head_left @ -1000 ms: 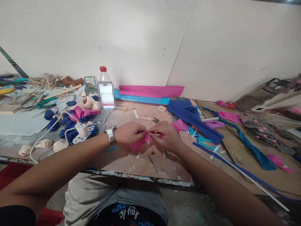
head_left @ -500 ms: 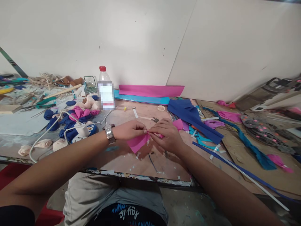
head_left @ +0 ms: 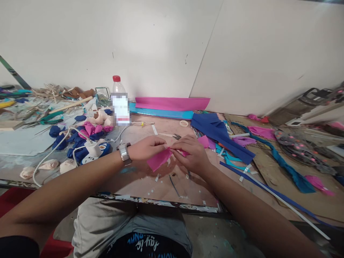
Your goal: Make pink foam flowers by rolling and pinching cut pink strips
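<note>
A person, seen from head height, bends both bare hands over a pinkish-brown work surface [head_left: 137,184]. The left hand [head_left: 145,147], with a silver metal-link watch [head_left: 125,154] at its wrist, has thumb and forefinger pressed together on a bright pink, flat, fabric-like piece [head_left: 159,160]; the right hand [head_left: 192,154] meets it almost tip to tip, thumb and forefinger also clamped on the pink material. That piece sits between the hands, just above the surface, its loose flap slanting down below the left fingers. Compared with a second ago, more of the flap's flat face shows, while the hands have barely shifted — which suggests small finger adjustments at the pinch rather than carrying. (How the pink is folded inside the grip cannot be told; the fingers cover it.) Just behind the right hand lies a small dark pointed tool [head_left: 177,136], and beyond it a pale cream ring [head_left: 184,123]. To the right is folded navy-blue fabric [head_left: 223,134]; to the left, crumpled pink cloth [head_left: 94,129] near a blue-and-white power strip [head_left: 106,148] — all unmoved.
</note>
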`<action>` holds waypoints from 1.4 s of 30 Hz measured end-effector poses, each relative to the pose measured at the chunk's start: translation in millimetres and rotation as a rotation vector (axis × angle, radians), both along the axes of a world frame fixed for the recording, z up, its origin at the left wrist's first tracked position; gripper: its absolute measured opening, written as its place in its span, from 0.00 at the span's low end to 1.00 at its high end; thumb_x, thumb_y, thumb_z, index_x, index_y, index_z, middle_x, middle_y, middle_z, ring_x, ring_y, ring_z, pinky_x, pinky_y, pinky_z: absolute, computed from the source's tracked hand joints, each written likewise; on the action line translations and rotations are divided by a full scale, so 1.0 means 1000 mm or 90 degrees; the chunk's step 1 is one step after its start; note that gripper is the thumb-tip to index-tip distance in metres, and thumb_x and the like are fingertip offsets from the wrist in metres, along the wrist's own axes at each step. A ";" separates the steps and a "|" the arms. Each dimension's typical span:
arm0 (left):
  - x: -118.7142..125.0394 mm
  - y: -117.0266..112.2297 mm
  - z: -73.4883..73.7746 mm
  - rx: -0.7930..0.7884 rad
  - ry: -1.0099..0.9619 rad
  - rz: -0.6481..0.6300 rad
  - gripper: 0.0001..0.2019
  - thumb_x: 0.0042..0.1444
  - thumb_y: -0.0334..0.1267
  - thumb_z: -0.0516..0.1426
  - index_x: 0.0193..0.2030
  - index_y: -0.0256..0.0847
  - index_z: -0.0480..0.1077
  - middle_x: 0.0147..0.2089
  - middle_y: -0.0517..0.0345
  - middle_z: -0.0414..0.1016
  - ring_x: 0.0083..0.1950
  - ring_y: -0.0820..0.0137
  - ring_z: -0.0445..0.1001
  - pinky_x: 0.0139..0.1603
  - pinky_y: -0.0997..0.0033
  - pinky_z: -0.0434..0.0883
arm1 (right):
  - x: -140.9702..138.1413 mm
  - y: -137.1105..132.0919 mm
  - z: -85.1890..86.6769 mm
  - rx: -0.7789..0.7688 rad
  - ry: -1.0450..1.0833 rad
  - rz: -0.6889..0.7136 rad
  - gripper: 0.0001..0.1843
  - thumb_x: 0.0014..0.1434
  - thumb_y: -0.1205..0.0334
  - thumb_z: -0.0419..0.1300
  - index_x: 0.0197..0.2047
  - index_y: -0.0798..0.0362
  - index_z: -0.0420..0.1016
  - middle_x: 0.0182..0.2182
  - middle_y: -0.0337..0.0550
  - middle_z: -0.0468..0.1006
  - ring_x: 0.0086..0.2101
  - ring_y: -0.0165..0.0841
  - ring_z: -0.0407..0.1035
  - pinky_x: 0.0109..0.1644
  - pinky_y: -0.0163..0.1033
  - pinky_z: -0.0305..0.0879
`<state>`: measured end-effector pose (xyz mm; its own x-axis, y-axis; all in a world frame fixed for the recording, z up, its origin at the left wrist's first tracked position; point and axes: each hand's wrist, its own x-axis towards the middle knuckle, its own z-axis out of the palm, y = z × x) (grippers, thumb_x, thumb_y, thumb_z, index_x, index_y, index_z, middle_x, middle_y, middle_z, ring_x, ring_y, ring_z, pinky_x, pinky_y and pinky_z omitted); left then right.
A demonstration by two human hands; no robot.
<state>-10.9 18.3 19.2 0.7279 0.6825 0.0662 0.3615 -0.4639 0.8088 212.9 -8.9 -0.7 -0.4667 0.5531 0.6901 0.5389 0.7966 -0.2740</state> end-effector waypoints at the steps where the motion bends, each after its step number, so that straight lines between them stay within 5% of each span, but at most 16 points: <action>1: 0.000 0.001 0.000 -0.024 -0.007 0.003 0.20 0.68 0.47 0.49 0.33 0.36 0.71 0.29 0.60 0.69 0.32 0.72 0.66 0.33 0.72 0.61 | 0.000 0.000 0.000 0.012 0.001 0.002 0.02 0.63 0.64 0.66 0.38 0.48 0.81 0.33 0.40 0.85 0.37 0.36 0.77 0.49 0.47 0.65; 6: 0.000 0.003 -0.001 -0.092 -0.002 0.004 0.19 0.67 0.49 0.52 0.35 0.35 0.73 0.30 0.60 0.70 0.31 0.73 0.65 0.31 0.72 0.61 | 0.000 0.000 0.002 0.040 -0.021 0.014 0.03 0.63 0.66 0.66 0.38 0.48 0.80 0.34 0.40 0.85 0.37 0.36 0.77 0.49 0.48 0.65; 10: 0.000 0.004 -0.004 -0.041 0.005 -0.019 0.19 0.68 0.49 0.51 0.35 0.36 0.74 0.30 0.60 0.72 0.31 0.72 0.67 0.33 0.72 0.62 | 0.000 0.000 0.002 0.036 -0.036 0.014 0.03 0.63 0.66 0.65 0.38 0.48 0.80 0.34 0.40 0.85 0.38 0.37 0.77 0.49 0.48 0.64; 21: 0.004 -0.011 -0.005 0.352 0.177 0.067 0.17 0.70 0.43 0.48 0.37 0.40 0.74 0.31 0.56 0.77 0.31 0.69 0.71 0.33 0.69 0.56 | -0.001 0.000 -0.003 -0.160 0.037 -0.048 0.02 0.60 0.65 0.67 0.37 0.48 0.82 0.33 0.40 0.84 0.38 0.38 0.75 0.46 0.45 0.66; 25: 0.005 -0.013 -0.008 0.422 0.234 0.068 0.17 0.72 0.43 0.46 0.40 0.41 0.74 0.35 0.54 0.80 0.34 0.67 0.74 0.32 0.68 0.55 | -0.003 -0.002 -0.001 -0.185 0.039 -0.053 0.02 0.61 0.65 0.65 0.36 0.50 0.80 0.34 0.42 0.82 0.39 0.39 0.73 0.45 0.45 0.66; 42: 0.002 -0.011 -0.002 0.276 0.134 0.042 0.15 0.68 0.42 0.50 0.36 0.40 0.74 0.29 0.57 0.75 0.30 0.70 0.69 0.35 0.69 0.59 | -0.001 -0.002 0.003 -0.211 0.024 -0.032 0.04 0.61 0.65 0.62 0.34 0.50 0.77 0.32 0.42 0.79 0.39 0.39 0.72 0.45 0.45 0.64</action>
